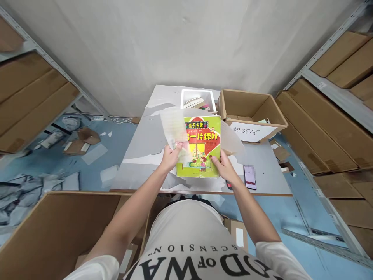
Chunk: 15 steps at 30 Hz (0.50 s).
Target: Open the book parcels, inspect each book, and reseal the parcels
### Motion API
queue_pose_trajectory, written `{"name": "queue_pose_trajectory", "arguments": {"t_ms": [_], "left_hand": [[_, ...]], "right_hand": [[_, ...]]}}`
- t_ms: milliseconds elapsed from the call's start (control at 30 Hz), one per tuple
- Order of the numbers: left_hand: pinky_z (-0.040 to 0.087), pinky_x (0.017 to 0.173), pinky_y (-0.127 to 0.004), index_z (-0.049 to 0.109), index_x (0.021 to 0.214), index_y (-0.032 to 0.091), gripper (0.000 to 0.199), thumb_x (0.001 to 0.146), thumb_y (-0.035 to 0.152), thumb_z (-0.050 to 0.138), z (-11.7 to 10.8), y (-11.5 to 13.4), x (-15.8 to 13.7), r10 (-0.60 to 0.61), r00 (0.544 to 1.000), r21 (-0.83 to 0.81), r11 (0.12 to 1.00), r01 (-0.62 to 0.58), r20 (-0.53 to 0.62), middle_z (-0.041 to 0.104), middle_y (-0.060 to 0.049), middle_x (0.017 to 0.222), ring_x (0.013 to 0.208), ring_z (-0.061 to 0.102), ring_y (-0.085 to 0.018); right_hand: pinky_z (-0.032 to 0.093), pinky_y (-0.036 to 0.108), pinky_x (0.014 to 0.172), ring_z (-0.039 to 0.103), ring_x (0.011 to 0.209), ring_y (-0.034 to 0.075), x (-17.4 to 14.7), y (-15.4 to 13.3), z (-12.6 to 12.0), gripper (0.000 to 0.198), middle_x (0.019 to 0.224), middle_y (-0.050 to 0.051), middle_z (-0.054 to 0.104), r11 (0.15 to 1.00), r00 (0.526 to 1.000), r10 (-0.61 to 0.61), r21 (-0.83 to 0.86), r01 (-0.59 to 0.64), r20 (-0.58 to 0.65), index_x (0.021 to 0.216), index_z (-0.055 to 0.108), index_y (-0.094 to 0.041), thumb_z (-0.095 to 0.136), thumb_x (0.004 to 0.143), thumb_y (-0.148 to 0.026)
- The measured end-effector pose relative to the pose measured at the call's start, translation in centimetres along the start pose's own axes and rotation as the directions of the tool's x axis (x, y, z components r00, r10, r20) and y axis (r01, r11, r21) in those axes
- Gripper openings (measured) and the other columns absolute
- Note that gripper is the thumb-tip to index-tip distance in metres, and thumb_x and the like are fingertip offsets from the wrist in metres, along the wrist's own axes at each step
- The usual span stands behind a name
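A children's book [201,155] with a green, yellow and red cover is held up over the table, its front facing me. My right hand [223,164] grips its lower right edge, thumb on the cover. At the left side my left hand [172,156] is closed, pinching a thin translucent sheet [172,126] that overlaps the book's left part and stands up above my fingers. Whether the left fingers also hold the book's edge is hidden. Another translucent curved piece [234,136] shows behind the book on the right.
On the grey-white table [136,155] stand a white box [183,99] with papers inside and a cardboard carton [256,134] with a handwritten label. A phone [250,177] lies at the front right. Shelves of cartons [323,128] flank both sides; a large open carton [58,233] sits at lower left.
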State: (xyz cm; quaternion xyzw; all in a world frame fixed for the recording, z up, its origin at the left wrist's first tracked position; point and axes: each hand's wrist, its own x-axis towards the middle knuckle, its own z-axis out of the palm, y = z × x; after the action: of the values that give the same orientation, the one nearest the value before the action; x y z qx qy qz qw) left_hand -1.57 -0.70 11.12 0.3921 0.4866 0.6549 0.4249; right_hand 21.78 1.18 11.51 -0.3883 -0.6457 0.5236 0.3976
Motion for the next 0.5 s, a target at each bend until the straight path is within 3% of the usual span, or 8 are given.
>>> {"name": "queue_pose_trajectory", "arguments": {"t_ms": [167, 333, 500], "left_hand": [[0.055, 0.078, -0.033, 0.066, 0.109, 0.012, 0.059, 0.072, 0.057, 0.070, -0.2, -0.8, -0.3, -0.048, 0.997, 0.000, 0.999, 0.048, 0.061, 0.073, -0.011, 0.097, 0.093, 0.069, -0.025], [0.054, 0.083, -0.035, 0.068, 0.107, 0.012, 0.057, 0.074, 0.058, 0.067, -1.2, -0.5, 0.3, 0.017, 0.992, 0.164, 0.986, -0.037, 0.125, 0.073, -0.011, 0.101, 0.099, 0.067, -0.027], [0.052, 0.086, -0.031, 0.068, 0.100, 0.009, 0.052, 0.078, 0.057, 0.062, -4.6, 0.6, 2.2, 0.147, 0.983, 0.312, 0.944, -0.105, -0.112, 0.073, -0.011, 0.098, 0.098, 0.067, -0.025]], "right_hand": [[0.056, 0.037, 0.084, 0.066, 0.101, 0.022, -0.6, 1.6, 0.4, 0.040, 0.115, 0.005, 0.067, 0.991, 0.999, 0.019, 0.136, -0.015, -0.029, 0.118, 0.053, -0.026, 0.059, 0.086, -0.050], [0.057, 0.035, 0.079, 0.068, 0.093, 0.021, -0.6, 1.9, -0.5, 0.037, 0.108, 0.004, 0.070, 0.985, 0.993, 0.020, 0.174, 0.001, -0.115, 0.109, 0.057, -0.026, 0.066, 0.081, -0.049], [0.054, 0.031, 0.080, 0.066, 0.093, 0.019, -0.2, 2.0, -1.6, 0.033, 0.106, 0.004, 0.070, 0.986, 0.973, -0.060, 0.137, 0.092, -0.223, 0.105, 0.060, -0.024, 0.068, 0.081, -0.045]]}}
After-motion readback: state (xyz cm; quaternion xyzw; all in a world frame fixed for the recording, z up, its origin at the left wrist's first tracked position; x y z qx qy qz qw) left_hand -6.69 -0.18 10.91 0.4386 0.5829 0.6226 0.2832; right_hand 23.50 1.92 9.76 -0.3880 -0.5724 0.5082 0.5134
